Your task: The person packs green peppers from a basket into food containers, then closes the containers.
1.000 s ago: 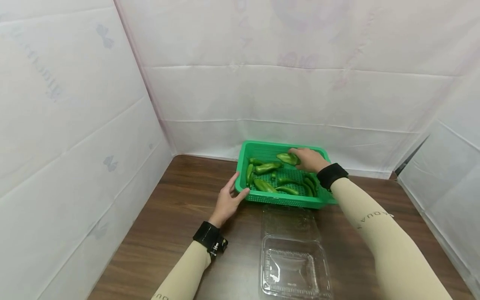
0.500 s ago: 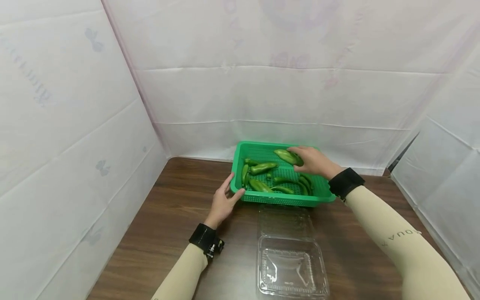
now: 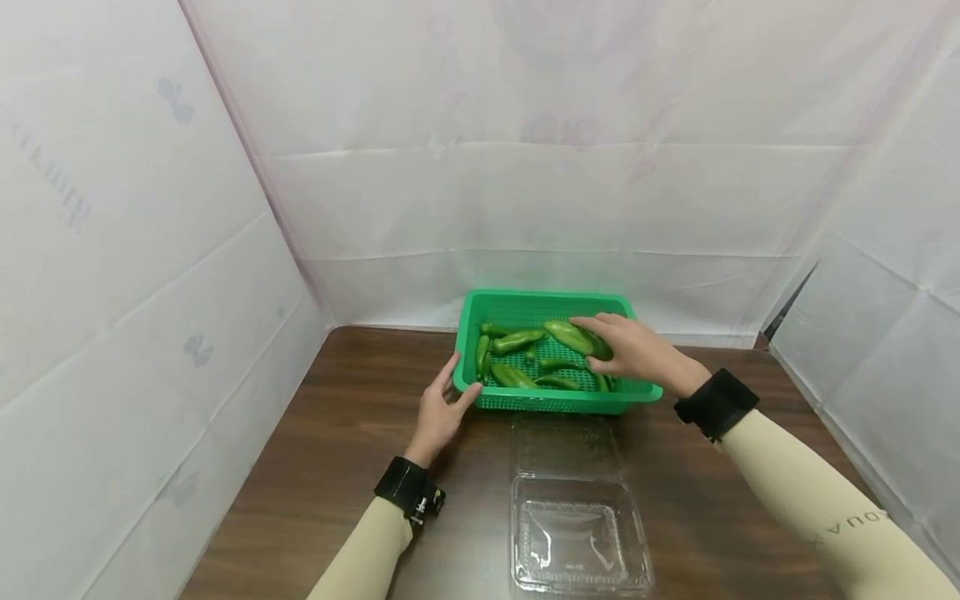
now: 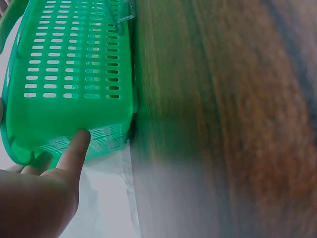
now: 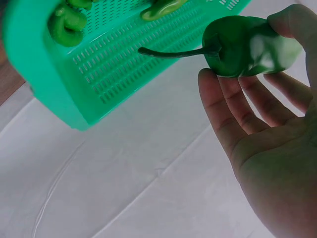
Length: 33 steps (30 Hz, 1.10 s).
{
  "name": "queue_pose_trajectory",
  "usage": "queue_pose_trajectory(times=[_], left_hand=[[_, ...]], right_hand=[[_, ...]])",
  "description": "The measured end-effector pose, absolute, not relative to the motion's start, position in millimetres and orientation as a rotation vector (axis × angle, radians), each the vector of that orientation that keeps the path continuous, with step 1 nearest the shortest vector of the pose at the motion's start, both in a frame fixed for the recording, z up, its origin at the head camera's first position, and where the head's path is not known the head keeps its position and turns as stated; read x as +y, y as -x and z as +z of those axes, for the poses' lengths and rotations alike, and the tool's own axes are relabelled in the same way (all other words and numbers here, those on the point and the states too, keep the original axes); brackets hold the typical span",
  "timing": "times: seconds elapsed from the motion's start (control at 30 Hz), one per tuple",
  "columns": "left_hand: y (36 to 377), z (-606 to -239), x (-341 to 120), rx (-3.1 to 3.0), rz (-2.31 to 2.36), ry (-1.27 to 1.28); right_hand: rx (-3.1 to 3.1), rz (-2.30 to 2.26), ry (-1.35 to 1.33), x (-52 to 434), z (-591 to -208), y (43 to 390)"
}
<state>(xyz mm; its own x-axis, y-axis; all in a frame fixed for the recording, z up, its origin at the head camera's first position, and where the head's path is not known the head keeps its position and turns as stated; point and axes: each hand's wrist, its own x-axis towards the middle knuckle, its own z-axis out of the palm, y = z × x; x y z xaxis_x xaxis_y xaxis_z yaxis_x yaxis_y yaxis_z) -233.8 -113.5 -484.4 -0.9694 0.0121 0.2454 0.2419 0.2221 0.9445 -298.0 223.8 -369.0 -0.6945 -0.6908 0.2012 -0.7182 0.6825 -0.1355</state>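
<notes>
The right hand (image 3: 633,354) pinches a green pepper (image 3: 572,335) just above the basket (image 3: 551,402), the picking-up step; the left hand (image 3: 438,412), fingers straight, steadies its corner; next, likely the clear box (image 3: 577,533) on the tabletop (image 3: 337,450).

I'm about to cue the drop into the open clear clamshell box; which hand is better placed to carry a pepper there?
Probably the right hand: it already holds a green pepper above the green basket. The left hand only touches the basket's corner.
</notes>
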Motion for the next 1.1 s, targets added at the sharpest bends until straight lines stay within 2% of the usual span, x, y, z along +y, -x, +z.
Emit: queue_pose_trajectory(times=[0.1,0.27,0.47,1.1], left_hand=[[230.2,-480.2,-112.8,-2.326,-1.828,0.237],[247.6,-505.7,-114.0,-2.289,-1.826,0.216],[249.7,-507.3,-117.3,-2.268,-1.801,0.229],[203.9,-501.8,-127.7,-2.267,-2.056,0.016]], right_hand=[[-2.727,0.307,-1.171,228.2,-371.9,286.2],[-2.655,0.313,-1.199,235.0,-372.0,270.5],[-2.529,0.321,-1.255,235.8,-369.7,259.8],[-2.363,0.322,-1.361,230.4,-377.3,226.7]])
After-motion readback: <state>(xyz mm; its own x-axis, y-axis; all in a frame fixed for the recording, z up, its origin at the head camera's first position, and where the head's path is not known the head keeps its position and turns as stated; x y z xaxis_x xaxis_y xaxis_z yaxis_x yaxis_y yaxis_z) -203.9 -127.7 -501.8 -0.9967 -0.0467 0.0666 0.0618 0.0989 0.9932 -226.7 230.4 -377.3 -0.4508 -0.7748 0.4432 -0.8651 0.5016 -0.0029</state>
